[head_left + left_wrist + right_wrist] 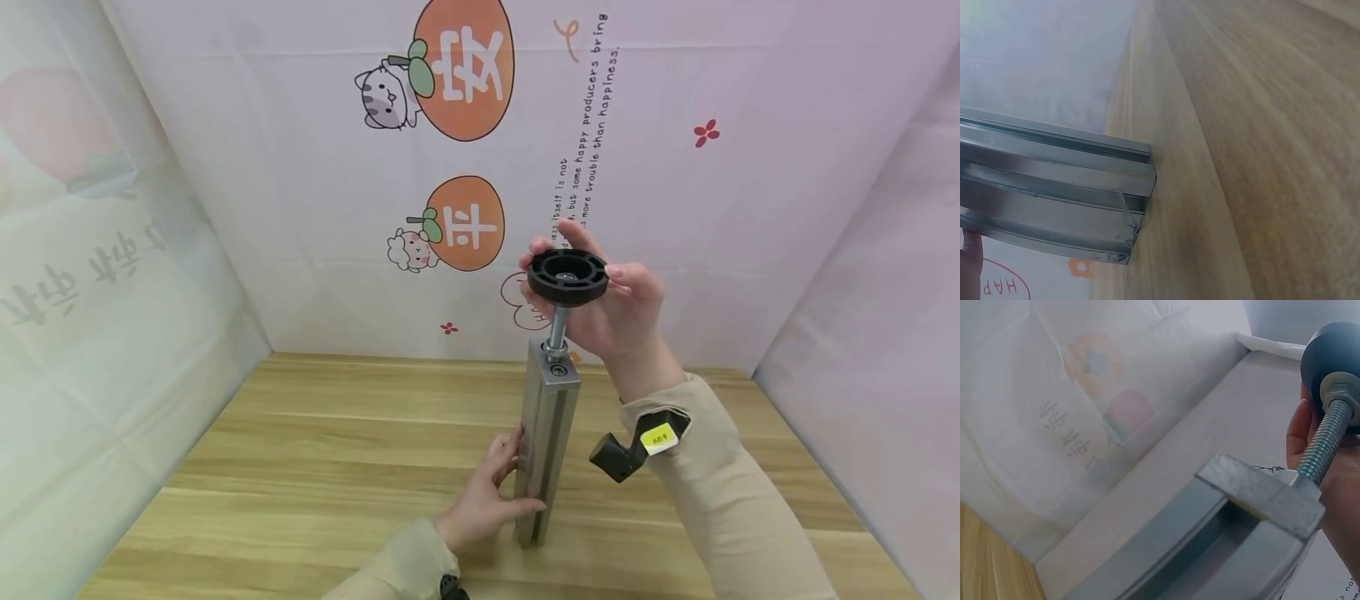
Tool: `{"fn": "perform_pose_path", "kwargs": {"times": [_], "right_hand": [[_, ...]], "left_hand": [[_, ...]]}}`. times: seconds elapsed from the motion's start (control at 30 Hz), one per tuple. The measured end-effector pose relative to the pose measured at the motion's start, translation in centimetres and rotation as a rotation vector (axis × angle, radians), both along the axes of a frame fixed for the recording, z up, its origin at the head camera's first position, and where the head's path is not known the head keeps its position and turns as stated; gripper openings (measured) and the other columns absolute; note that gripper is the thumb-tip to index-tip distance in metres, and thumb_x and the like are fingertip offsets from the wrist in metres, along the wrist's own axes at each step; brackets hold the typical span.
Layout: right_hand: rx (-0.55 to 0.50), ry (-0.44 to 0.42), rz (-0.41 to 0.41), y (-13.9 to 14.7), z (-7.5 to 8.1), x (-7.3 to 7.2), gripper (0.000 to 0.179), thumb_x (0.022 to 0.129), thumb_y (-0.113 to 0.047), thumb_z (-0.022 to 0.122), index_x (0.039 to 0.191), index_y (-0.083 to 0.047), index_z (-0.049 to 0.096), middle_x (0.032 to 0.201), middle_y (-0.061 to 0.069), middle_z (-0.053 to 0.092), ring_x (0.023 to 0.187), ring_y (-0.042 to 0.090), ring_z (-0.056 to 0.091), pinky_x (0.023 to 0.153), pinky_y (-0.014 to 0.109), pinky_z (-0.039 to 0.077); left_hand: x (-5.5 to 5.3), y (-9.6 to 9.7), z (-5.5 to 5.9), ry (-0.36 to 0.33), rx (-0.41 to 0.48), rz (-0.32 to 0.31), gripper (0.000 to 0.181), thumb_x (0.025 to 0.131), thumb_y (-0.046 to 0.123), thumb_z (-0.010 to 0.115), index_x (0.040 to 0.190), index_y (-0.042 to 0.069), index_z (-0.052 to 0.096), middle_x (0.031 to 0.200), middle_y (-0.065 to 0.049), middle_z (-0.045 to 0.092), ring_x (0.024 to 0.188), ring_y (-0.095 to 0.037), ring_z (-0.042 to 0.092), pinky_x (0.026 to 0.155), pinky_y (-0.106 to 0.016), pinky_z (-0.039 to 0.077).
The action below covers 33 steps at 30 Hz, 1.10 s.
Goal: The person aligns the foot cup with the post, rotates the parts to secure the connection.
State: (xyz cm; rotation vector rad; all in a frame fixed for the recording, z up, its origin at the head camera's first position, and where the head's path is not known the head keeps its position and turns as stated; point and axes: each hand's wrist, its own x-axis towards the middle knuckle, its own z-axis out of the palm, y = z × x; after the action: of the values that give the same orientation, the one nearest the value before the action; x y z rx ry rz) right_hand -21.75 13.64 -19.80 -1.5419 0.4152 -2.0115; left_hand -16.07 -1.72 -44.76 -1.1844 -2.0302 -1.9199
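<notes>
A silver aluminium profile point(547, 433) stands on end on the wooden table, grooves down its sides. Low on it, my left hand point(483, 500) grips it between thumb and fingers. The left wrist view shows the bottom end of the profile point(1054, 194) at the wood surface. A metal end plate point(1260, 494) caps the top, and a threaded rod point(1325, 440) with a nut rises from it. On the rod sits a black round levelling foot point(567, 292), its ribbed face upward. My right hand point(618, 317) holds the foot by its rim, thumb at the right edge and fingers behind.
The wooden table point(315, 450) meets a white printed cloth point(330, 208) hanging at the back, close behind the right hand. More cloth walls stand at the left point(97, 333) and right point(877, 333). A black wrist camera point(637, 446) is strapped over the right sleeve.
</notes>
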Motion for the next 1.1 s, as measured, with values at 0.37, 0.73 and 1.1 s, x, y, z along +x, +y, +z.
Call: {"fn": "perform_pose_path", "kwargs": {"times": [0.37,0.73,1.1], "right_hand": [[0.0,-0.01,-0.17,0.4,-0.2,0.5,0.046,0.086,-0.008,0.039,0.127,-0.011,0.059,0.122,0.013,0.045,0.125,0.026,0.038,0.107,0.035,0.034],[0.056,0.133,-0.56,1.1,0.0,1.2,0.044,0.089,-0.004,0.035,0.12,-0.012,0.065,0.121,0.012,0.054,0.124,0.03,0.041,0.101,0.035,0.037],[0.122,0.228,-1.002,1.7,0.3,2.4,0.038,0.087,0.004,0.043,0.1,-0.013,0.074,0.113,0.006,0.06,0.115,0.027,0.048,0.094,0.028,0.045]], "left_hand": [[0.0,0.1,0.0,-0.009,0.011,0.001,0.1,0.074,-0.005,0.074,0.151,0.01,0.012,0.125,-0.021,0.038,0.124,-0.007,0.036,0.105,-0.032,0.038],[0.0,0.0,-0.1,0.007,0.009,-0.008,0.099,0.076,-0.003,0.073,0.152,0.015,0.011,0.126,-0.022,0.037,0.123,-0.005,0.036,0.105,-0.032,0.039],[-0.2,0.1,0.0,0.007,0.009,0.006,0.102,0.074,-0.004,0.075,0.152,0.015,0.012,0.126,-0.022,0.038,0.122,-0.006,0.037,0.104,-0.031,0.04]]}}
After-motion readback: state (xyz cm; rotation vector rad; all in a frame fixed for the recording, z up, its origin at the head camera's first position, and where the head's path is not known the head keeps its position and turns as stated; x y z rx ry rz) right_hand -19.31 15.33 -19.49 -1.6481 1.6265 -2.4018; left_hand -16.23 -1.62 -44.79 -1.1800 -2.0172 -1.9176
